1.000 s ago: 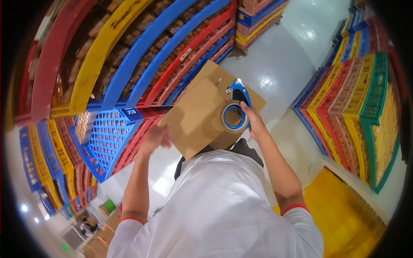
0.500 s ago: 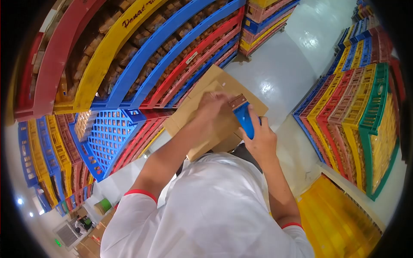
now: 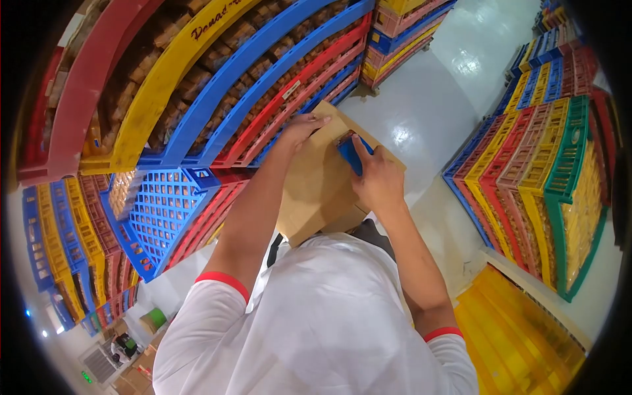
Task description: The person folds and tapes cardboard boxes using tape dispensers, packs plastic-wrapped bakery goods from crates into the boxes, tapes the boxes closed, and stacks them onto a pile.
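Note:
A brown cardboard box (image 3: 313, 191) is right in front of my body, its broad face tilted towards the camera. At the box's far left edge, my left hand (image 3: 304, 130) grips the cardboard, fingers curled around the rim. My right hand (image 3: 382, 176) is closed around a blue hand tool (image 3: 354, 153) with a wide, brownish front edge. That front edge lies against the upper part of the box, or very close over it. My right index finger stretches along the tool; its grip end is hidden in my palm.
Tall stacks of coloured crates (image 3: 263, 105) filled with packed goods rise close on my left. More crate stacks (image 3: 526, 184) stand to the right across the pale floor (image 3: 421, 92). A blue crate (image 3: 164, 204) lies lower left, a yellow surface (image 3: 520, 329) lower right.
My left hand has moved left to the box's edge. My right hand has brought the blue tool left and down onto or near the box, which now appears turned.

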The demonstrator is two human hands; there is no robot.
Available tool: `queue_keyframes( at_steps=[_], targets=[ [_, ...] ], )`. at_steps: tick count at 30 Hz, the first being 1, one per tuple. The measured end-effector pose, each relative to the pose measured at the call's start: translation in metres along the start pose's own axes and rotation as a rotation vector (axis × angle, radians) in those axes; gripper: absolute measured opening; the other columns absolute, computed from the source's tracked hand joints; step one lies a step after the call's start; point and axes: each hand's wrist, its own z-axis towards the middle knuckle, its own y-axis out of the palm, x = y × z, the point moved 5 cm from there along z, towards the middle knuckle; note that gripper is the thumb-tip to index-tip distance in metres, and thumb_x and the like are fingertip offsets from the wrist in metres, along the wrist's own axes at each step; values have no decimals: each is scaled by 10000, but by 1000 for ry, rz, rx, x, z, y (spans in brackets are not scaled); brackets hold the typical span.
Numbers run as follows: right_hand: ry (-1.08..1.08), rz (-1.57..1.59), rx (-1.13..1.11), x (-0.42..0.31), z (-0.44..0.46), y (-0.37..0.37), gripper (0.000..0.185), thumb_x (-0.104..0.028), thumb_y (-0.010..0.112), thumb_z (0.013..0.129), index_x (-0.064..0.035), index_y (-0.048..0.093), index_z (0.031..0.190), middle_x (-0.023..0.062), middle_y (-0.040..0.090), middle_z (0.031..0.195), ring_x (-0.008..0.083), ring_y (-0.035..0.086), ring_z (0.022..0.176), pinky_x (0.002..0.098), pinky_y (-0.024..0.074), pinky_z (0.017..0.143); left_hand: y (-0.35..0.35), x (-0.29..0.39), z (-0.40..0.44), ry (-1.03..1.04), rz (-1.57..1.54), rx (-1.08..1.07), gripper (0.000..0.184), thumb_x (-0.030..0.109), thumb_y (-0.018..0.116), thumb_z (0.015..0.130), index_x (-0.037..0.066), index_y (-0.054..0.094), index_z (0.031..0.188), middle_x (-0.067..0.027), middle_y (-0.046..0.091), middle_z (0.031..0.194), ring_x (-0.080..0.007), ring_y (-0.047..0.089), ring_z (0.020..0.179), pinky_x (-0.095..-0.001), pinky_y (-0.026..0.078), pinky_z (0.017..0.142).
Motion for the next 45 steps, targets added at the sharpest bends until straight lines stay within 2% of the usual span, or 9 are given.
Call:
queue_keyframes(
  at_steps=[5,8,12,17,25,31,36,39,45],
  targets=[
    [-17,-37,69,4,-3,1,692,-241,751,832,-255,569,1499,158,603,936,355,686,687,477,557,596,-2,31,-36,73,253,62,537,306,760,970,16,621,1401,-154,735,1243,-148,708,1115,-274,536,954],
    [18,17,57,7,-13,2,688,-239,760,829,-265,577,1492,159,602,934,354,684,688,474,556,598,9,33,-46,151,-129,-167,491,370,598,1074,14,597,1411,-65,730,1082,-122,680,976,-292,551,871],
    [-10,32,107,4,-9,3,678,-249,761,832,-277,584,1485,152,604,938,351,684,703,470,558,606,30,43,-29,238,-51,-333,446,390,412,1140,58,699,1221,-20,707,1056,-117,644,1017,-293,493,954],
    [16,14,62,5,-10,-4,653,-257,751,850,-274,586,1481,155,617,948,362,691,733,475,562,632,44,47,-23,359,453,-202,635,567,352,1101,78,739,1216,-153,701,1207,-289,614,1206,-409,412,1103],
    [47,-152,-137,49,-123,-83,661,-245,780,853,-232,582,1484,164,601,896,327,693,679,441,555,606,43,59,-32,357,504,-176,629,564,350,1096,85,717,1273,-178,687,1315,-329,607,1269,-407,421,1105],
    [119,-215,-246,89,-126,-16,673,-219,801,817,-187,597,1457,157,603,906,323,705,707,422,568,617,58,69,-44,541,694,-160,575,491,411,1093,67,591,1437,-224,660,1354,-359,598,1300,-441,429,1111],
    [48,-166,-214,83,-91,17,661,-199,773,824,-178,586,1458,168,615,921,337,694,715,428,580,641,113,54,-120,990,1355,-192,849,398,603,1014,-80,223,1604,-269,363,1628,-377,356,1516,-479,241,1266],
    [-25,-225,-188,85,-93,32,651,-197,771,818,-155,591,1442,169,618,932,330,701,760,418,581,643,151,25,-170,1042,1356,-379,843,402,607,1006,-77,249,1601,-229,279,1683,-347,223,1582,-513,139,1294],
    [117,-130,-317,167,-108,66,543,-203,791,824,-51,645,1324,193,683,963,294,728,845,361,597,723,174,12,-160,608,1535,-97,914,394,684,954,-18,225,1628,-228,220,1704,-342,124,1612,-556,102,1291]
  ],
)
